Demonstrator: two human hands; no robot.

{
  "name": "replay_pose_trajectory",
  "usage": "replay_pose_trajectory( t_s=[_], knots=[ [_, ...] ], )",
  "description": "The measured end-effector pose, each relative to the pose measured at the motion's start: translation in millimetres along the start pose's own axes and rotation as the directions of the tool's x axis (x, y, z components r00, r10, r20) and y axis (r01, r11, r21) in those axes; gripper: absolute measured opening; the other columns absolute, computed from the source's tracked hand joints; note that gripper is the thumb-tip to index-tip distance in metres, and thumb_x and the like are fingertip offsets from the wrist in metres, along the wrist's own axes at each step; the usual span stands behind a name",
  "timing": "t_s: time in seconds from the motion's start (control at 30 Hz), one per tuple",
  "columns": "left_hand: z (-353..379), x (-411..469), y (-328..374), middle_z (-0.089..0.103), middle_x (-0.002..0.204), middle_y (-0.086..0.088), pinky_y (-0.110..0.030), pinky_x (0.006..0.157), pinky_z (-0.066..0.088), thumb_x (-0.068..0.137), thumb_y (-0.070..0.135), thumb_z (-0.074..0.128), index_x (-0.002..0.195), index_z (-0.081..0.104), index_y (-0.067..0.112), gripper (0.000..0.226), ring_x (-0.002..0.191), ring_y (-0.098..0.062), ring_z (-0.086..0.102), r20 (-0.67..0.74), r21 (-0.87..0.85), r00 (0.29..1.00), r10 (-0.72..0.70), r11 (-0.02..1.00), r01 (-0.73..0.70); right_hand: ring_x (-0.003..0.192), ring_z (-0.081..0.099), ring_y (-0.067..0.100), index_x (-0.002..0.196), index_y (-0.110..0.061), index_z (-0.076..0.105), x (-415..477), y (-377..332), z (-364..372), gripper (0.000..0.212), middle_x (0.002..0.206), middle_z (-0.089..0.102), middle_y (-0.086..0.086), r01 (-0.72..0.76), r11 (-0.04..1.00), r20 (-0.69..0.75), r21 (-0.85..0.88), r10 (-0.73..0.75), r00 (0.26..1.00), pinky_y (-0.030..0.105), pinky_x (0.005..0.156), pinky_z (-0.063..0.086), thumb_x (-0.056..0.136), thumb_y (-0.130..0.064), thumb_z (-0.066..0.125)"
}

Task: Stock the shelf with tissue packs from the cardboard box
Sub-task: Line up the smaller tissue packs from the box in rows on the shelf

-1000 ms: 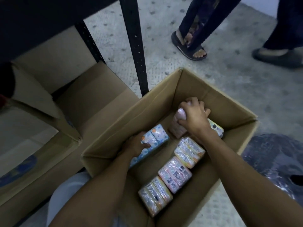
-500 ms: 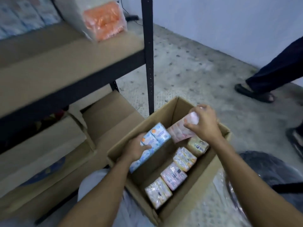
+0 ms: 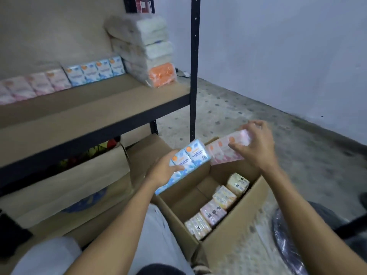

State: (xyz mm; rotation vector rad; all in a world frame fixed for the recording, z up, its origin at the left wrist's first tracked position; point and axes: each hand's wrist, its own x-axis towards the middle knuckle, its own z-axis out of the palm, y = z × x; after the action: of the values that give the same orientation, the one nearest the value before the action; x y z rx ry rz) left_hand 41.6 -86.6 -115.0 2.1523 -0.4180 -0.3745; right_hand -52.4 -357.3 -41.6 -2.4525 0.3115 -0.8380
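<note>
My left hand (image 3: pixel 165 170) grips a blue tissue pack (image 3: pixel 190 157) held above the left rim of the open cardboard box (image 3: pixel 234 233). My right hand (image 3: pixel 256 145) holds a pink tissue pack (image 3: pixel 222 150) over the box's far end. Inside the box a row of several packs lies along the right wall, yellow ones (image 3: pixel 237 183) and a pink one (image 3: pixel 213 212). The brown shelf board (image 3: pixel 95 108) at upper left carries a back row of pink packs (image 3: pixel 37 84) and blue packs (image 3: pixel 95 71).
A tall stack of wrapped white and orange tissue bundles (image 3: pixel 147 50) stands at the shelf's right end. A black upright post (image 3: pixel 193 76) stands between shelf and box. Closed cardboard boxes (image 3: pixel 69 181) sit under the shelf. A dark plastic-wrapped object (image 3: pixel 288 243) lies right of the box.
Both hands have lifted their packs out of the box, up and toward the shelf. My view has tilted up, so the shelf's stocked row now shows.
</note>
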Motion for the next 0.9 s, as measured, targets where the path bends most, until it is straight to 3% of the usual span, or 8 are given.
replay_pose_trajectory(
  t_s=[0.13,0.27,0.37,0.5,0.6,0.8,0.9],
  knots=[
    [-30.3,-33.7,34.1,0.065,0.109,0.013,-0.012,0.075,0.043,0.081,0.024,0.074,0.128,0.052,0.04,0.054,0.097,-0.006,0.061,-0.089,0.077,0.992,0.094,0.993,-0.087,0.12,0.045,0.027,0.102,-0.02,0.064,0.8,-26.6,-30.9,0.043,0.125,0.048,0.01,0.082,0.996,-0.071,0.032,-0.08,0.994,0.042,0.097,0.04,0.065,-0.033,0.083],
    [-64.6,-63.0,56.3,0.062,0.12,0.014,-0.03,0.091,0.044,0.079,0.039,0.072,0.133,0.045,0.044,0.062,0.109,-0.01,0.056,-0.201,0.203,0.961,0.187,0.968,-0.146,0.119,0.047,0.023,0.102,-0.018,0.065,3.1,-58.1,-57.0,0.044,0.125,0.049,0.011,0.144,0.988,-0.16,0.049,-0.134,0.978,0.031,0.095,0.039,0.064,-0.031,0.084],
    [-91.5,-82.3,75.4,0.062,0.119,0.014,-0.03,0.086,0.043,0.079,0.039,0.071,0.133,0.046,0.045,0.059,0.107,-0.011,0.055,-0.278,0.266,0.933,0.228,0.952,-0.153,0.117,0.046,0.016,0.106,-0.016,0.065,8.0,-80.0,-69.5,0.047,0.127,0.048,0.01,0.161,0.984,-0.203,0.081,-0.141,0.969,0.018,0.091,0.032,0.066,-0.035,0.083],
    [-131.1,-103.7,100.5,0.061,0.121,0.011,-0.043,0.097,0.045,0.079,0.043,0.069,0.133,0.042,0.049,0.061,0.115,-0.018,0.055,-0.351,0.358,0.884,0.311,0.916,-0.18,0.11,0.037,-0.001,0.106,-0.022,0.063,20.2,-104.9,-74.9,0.045,0.127,0.048,0.007,0.2,0.972,-0.249,0.126,-0.164,0.955,0.021,0.087,0.04,0.069,-0.044,0.079],
    [-159.8,-118.5,113.0,0.062,0.114,0.01,-0.04,0.098,0.045,0.079,0.037,0.07,0.133,0.044,0.047,0.061,0.111,-0.015,0.056,-0.394,0.371,0.837,0.381,0.899,-0.234,0.109,0.036,-0.004,0.105,-0.022,0.064,32.5,-121.7,-69.1,0.046,0.126,0.05,0.007,0.241,0.953,-0.28,0.181,-0.185,0.942,0.027,0.092,0.044,0.068,-0.045,0.079],
    [-219.1,-137.4,102.5,0.051,0.139,0.01,-0.048,0.104,0.04,0.08,0.042,0.069,0.137,0.038,0.047,0.065,0.127,-0.018,0.047,-0.505,0.527,0.772,0.387,0.846,-0.08,0.112,0.044,0.004,0.104,-0.02,0.065,51.3,-157.9,-35.7,0.046,0.123,0.052,0.008,0.303,0.904,-0.262,0.303,-0.227,0.938,0.017,0.095,0.036,0.067,-0.041,0.081],
    [-242.8,-146.1,84.5,0.046,0.146,0.01,-0.044,0.106,0.037,0.083,0.041,0.067,0.139,0.038,0.045,0.063,0.132,-0.019,0.042,-0.548,0.6,0.757,0.355,0.798,0.06,0.116,0.047,0.012,0.102,-0.02,0.063,58.8,-177.3,-12.5,0.044,0.123,0.052,0.007,0.329,0.864,-0.24,0.382,-0.251,0.938,0.02,0.098,0.037,0.067,-0.037,0.082]
  ],
)
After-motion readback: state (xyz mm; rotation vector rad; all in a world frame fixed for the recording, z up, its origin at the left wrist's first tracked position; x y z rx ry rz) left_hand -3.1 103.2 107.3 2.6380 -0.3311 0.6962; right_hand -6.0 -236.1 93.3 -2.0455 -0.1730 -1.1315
